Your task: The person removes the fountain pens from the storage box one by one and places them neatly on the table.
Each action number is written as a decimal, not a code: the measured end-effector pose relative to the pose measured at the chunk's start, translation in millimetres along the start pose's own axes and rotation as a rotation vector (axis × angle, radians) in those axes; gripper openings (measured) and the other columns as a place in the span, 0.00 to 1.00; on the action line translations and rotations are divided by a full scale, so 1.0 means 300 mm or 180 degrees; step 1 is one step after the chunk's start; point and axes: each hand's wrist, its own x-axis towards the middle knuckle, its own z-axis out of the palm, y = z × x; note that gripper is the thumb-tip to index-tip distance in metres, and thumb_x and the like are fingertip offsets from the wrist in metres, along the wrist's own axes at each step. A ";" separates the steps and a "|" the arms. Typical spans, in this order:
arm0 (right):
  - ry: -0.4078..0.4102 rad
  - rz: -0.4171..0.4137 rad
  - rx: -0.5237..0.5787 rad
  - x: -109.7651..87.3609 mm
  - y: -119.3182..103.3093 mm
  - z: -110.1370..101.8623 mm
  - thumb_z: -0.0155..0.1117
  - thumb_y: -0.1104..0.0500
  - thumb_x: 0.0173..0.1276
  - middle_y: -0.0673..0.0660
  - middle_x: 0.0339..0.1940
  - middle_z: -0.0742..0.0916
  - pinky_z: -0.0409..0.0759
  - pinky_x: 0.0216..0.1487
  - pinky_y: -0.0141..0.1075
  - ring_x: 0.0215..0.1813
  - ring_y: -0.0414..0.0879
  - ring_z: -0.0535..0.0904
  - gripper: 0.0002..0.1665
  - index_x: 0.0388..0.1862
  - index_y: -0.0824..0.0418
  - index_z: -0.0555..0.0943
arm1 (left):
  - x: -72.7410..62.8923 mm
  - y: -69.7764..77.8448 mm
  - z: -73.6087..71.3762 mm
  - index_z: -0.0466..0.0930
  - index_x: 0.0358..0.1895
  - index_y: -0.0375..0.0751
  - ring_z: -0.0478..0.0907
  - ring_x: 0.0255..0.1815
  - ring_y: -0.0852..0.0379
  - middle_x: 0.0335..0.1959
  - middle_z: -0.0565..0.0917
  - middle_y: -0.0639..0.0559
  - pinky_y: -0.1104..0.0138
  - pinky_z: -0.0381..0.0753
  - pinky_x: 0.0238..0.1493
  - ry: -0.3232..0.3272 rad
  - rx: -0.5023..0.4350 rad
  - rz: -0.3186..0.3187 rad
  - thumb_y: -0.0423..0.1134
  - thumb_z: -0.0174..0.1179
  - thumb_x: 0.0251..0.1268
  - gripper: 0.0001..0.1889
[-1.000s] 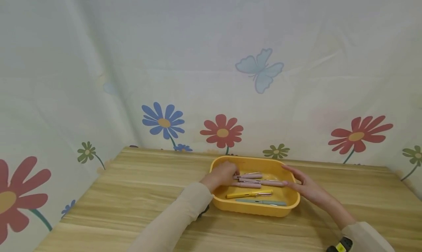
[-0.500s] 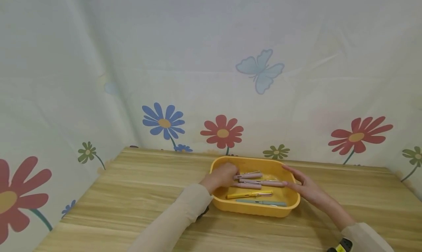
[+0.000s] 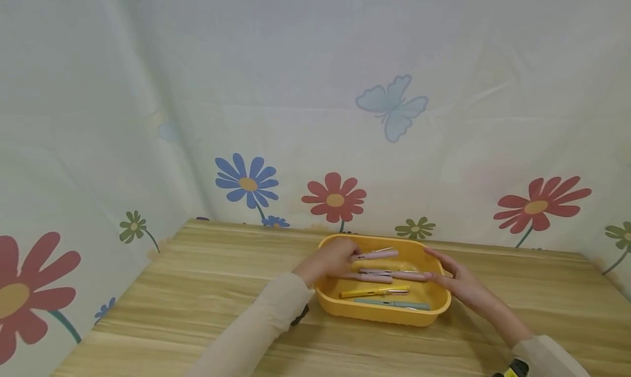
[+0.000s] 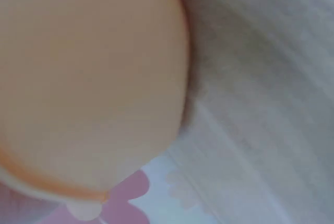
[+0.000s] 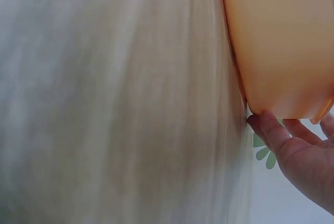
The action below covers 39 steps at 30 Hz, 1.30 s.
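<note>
A yellow plastic bin [image 3: 374, 315] stands on the table with several capped pens inside. My left hand [image 3: 331, 259] reaches over its left side and pinches a pink pen [image 3: 382, 253] by its left end, the other end raised to the right. Below it lie two more pink pens, one to the right [image 3: 404, 275] and one nearer the left [image 3: 377, 279]. A yellow pen [image 3: 374, 292] and a grey-green pen [image 3: 394, 303] lie nearer the front. My right hand [image 3: 460, 281] holds the bin's right end, thumb over the rim; fingers [image 5: 271, 127] touch the outer wall in the right wrist view.
The wood-grain table [image 3: 222, 289] extends on both sides of the bin. Behind it hangs a pale cloth [image 3: 276, 92] printed with flowers and a butterfly. In the left wrist view, the bin's outer wall [image 4: 88, 78] fills much of the picture.
My left hand has raised the pink pen a little, away from the other two pink ones, toward the back of the bin. My right hand keeps its place at the bin.
</note>
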 end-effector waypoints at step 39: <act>-0.0010 0.0068 -0.0003 -0.006 -0.007 0.008 0.56 0.53 0.65 0.69 0.70 0.55 0.54 0.59 0.64 0.68 0.70 0.44 0.38 0.70 0.62 0.55 | -0.183 -0.275 -0.140 0.80 0.41 0.31 0.76 0.33 0.51 0.34 0.82 0.44 0.60 0.76 0.42 0.0638 -0.0339 -0.0328 0.25 0.54 0.58 0.09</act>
